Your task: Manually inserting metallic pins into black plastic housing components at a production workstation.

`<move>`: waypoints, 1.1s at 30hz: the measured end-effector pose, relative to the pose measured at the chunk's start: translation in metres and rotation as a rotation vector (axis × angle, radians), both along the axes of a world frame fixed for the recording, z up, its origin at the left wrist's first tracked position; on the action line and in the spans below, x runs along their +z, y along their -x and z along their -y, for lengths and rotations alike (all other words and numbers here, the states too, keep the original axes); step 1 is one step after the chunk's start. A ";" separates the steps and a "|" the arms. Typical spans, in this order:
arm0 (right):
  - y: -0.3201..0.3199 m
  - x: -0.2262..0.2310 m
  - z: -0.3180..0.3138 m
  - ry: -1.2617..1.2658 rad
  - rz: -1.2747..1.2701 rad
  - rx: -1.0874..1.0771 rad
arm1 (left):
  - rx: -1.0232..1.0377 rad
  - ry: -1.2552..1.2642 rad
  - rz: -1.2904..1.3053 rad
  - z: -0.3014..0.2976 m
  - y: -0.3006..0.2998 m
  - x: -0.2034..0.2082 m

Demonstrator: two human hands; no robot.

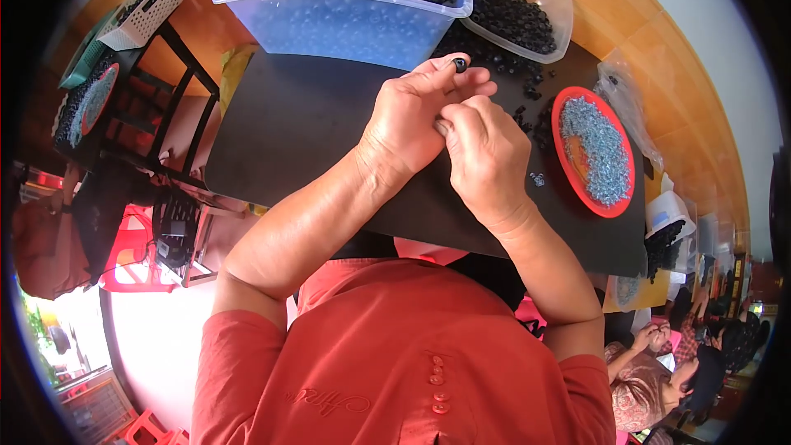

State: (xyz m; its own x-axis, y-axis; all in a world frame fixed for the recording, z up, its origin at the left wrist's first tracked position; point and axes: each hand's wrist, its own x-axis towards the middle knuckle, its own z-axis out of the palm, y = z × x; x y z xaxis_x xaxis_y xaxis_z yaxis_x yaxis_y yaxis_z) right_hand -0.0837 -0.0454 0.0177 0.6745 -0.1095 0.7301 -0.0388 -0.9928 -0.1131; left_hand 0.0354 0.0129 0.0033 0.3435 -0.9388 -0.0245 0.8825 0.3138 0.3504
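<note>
Above the dark table (284,128), my left hand (405,115) holds a small round black part with a hole (461,64) at its thumb and fingertips. My right hand (488,152) is pinched closed against the left palm; what its fingers hold, if anything, is hidden. Beyond my hands stands a large translucent bin (329,26) heaped with similar black parts. To the right lies a red plate (624,198) spread with small clear bluish pieces (595,148).
A second clear tub (564,12) of black parts sits at the far right, with loose black parts (531,86) beside it. Several clear pieces (538,179) lie near the plate. A plastic bag (630,107) rests beyond. Another person (638,383) is at lower right.
</note>
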 end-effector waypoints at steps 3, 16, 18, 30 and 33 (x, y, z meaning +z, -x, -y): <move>-0.001 -0.001 0.001 0.062 0.055 0.066 | -0.031 0.018 -0.006 0.000 0.001 -0.001; 0.011 0.015 0.024 -0.361 0.156 0.211 | -0.010 0.068 0.095 0.007 0.000 -0.018; 0.017 0.021 0.038 -0.519 0.169 0.172 | -0.023 -0.019 0.230 0.002 0.000 -0.009; 0.021 0.026 0.047 -0.575 0.135 0.221 | 0.093 -0.136 0.397 -0.005 0.014 0.011; 0.021 0.026 0.047 -0.550 0.132 0.226 | 0.104 -0.128 0.450 -0.006 0.016 0.011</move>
State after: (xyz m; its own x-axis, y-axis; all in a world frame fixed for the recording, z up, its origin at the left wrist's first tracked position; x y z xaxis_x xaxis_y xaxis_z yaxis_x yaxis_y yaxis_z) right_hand -0.1046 -0.0921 0.0436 0.6325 -0.3589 0.6864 0.2154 -0.7697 -0.6010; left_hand 0.0198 0.0194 0.0141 0.4387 -0.8980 0.0349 0.6003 0.3217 0.7322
